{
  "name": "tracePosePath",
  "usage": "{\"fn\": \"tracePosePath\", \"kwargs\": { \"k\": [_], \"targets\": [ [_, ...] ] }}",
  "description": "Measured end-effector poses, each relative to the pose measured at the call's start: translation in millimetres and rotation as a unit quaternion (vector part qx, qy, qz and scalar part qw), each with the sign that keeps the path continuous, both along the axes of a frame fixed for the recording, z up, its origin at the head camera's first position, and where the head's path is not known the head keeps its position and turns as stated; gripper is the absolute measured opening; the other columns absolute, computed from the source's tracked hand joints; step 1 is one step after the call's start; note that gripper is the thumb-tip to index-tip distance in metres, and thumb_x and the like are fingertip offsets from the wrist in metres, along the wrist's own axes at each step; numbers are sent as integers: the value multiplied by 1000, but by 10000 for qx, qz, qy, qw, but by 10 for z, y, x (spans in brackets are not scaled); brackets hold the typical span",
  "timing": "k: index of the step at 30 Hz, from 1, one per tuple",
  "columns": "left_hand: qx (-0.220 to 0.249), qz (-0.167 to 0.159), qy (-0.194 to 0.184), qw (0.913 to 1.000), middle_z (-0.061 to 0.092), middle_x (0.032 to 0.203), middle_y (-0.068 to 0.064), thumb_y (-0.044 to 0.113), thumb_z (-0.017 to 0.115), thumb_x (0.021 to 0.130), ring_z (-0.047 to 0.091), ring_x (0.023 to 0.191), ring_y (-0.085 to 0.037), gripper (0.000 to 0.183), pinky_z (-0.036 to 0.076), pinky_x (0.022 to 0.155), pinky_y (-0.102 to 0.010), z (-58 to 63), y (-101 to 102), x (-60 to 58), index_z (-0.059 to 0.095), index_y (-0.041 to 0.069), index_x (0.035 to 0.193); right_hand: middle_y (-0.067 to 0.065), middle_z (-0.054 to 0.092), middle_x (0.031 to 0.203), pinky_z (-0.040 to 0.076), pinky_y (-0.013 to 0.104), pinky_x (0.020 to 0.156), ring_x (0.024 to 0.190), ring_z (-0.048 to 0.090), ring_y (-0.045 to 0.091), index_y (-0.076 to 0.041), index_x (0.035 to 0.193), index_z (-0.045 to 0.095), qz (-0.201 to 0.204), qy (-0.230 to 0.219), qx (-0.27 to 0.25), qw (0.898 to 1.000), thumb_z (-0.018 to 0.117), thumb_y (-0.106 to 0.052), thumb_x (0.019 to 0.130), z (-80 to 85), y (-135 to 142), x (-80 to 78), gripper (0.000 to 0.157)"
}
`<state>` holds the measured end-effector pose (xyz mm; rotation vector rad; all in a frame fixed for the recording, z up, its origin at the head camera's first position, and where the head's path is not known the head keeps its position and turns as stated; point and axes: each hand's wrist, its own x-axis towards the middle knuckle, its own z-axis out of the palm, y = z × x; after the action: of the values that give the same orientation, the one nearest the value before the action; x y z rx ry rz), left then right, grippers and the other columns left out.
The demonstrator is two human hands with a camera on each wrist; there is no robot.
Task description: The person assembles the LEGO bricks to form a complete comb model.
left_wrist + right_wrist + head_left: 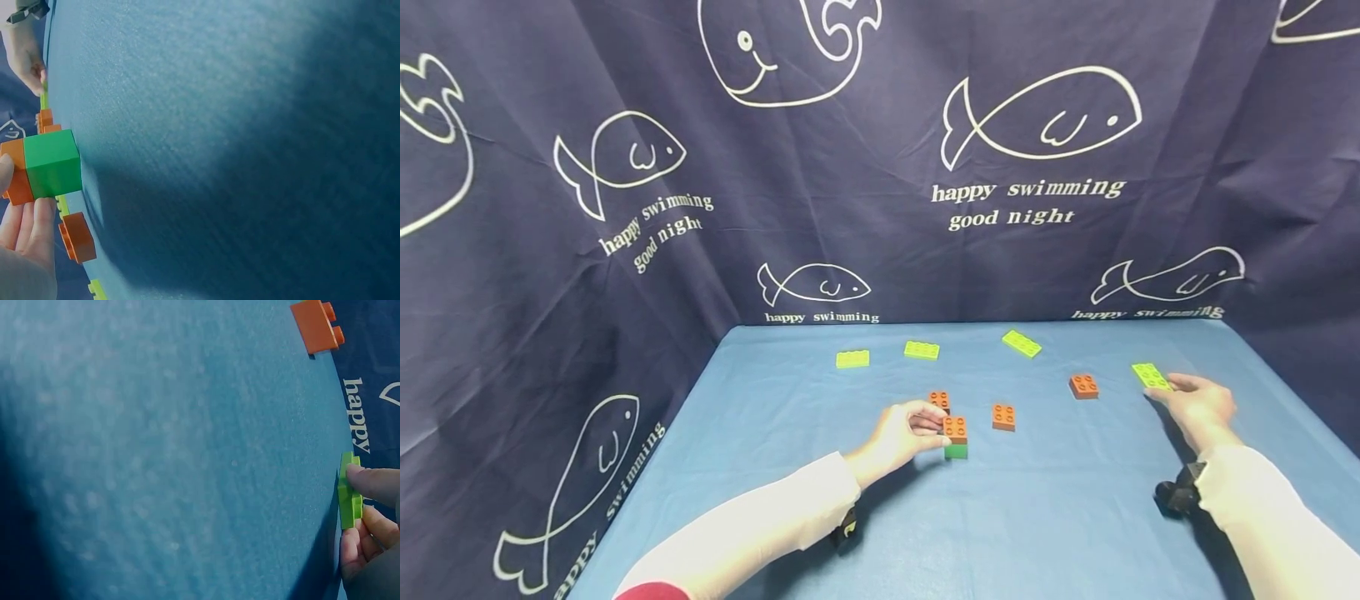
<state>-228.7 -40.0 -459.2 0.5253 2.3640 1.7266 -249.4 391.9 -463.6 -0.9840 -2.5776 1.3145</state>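
In the head view my left hand (895, 437) grips a small stack between thumb and fingers: an orange toy building brick (955, 427) on top of a green brick (956, 451). The left wrist view shows the green brick (53, 164) side-on; whether it touches the table I cannot tell. Over at the right, my right hand (1202, 408) pinches a flat lime-green brick (1150, 376) by its near end. In the right wrist view the thumb lies on the studded face of this lime brick (345, 494), with fingers at its lower end.
Loose orange bricks lie behind the left hand (938, 400), mid-table (1003, 417) and near the right hand (1083, 387). Flat lime bricks lie along the back: one left (853, 359), one beside it (922, 350), one farther right (1022, 343). Behind the blue table (1037, 517) hangs a dark curtain (880, 208).
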Motion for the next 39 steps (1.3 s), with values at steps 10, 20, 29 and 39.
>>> {"fn": "tracePosePath", "kwargs": {
  "k": [10,20,29,39],
  "targets": [
    [-106,34,62,9999,71,103,-21,-3,77,77,69,95,-33,29,57,79,-18,145,28,99,68,-4,105,26,40,147,36,26,67,126,40,39,-4,142,45,108,-76,115,9998,67,-23,88,27,2,1,62],
    [-112,5,119,9999,71,103,-16,2,79,77,70,95,-28,30,56,79,-16,35,12,30,68,1,105,26,39,147,37,26,66,126,41,41,-4,143,44,157,-131,132,9997,66,-22,88,24,17,10,62],
    [-46,-130,176,9998,71,101,-15,3,81,76,70,93,-27,31,56,79,-15,-18,4,-7,68,0,104,24,40,147,37,21,66,121,46,38,-4,142,44,537,-10,258,9982,67,-24,86,109,61,68,64],
    [-123,10,130,9998,70,103,-21,-3,76,78,69,96,-34,31,57,80,-21,135,22,115,67,-5,107,27,45,143,43,20,65,99,50,20,-2,141,45,1188,299,368,9918,67,-39,88,281,-42,92,68]
  ]
}}
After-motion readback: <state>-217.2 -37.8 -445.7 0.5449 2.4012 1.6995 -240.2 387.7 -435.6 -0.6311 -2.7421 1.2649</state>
